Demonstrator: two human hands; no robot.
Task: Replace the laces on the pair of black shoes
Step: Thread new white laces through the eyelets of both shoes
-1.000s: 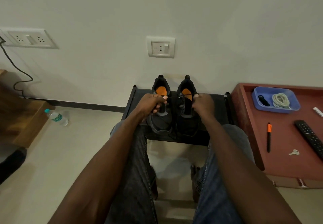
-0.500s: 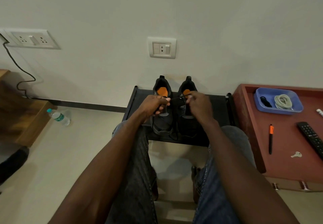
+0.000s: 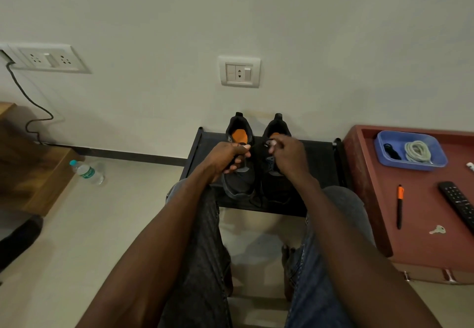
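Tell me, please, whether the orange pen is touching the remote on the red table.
Apart: the head view shows bare red table between the orange pen and the remote.

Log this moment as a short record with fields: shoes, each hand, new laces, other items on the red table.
shoes: pair of black shoes side by side on a low black rack against the wall, orange insoles showing
left hand: left hand curled over the left shoe's lace area, apparently pinching a black lace
right hand: right hand curled over the right shoe's tongue, pinching something small
new laces: pale coiled lace in a blue tray, untouched
red table: orange-capped pen, key, remote
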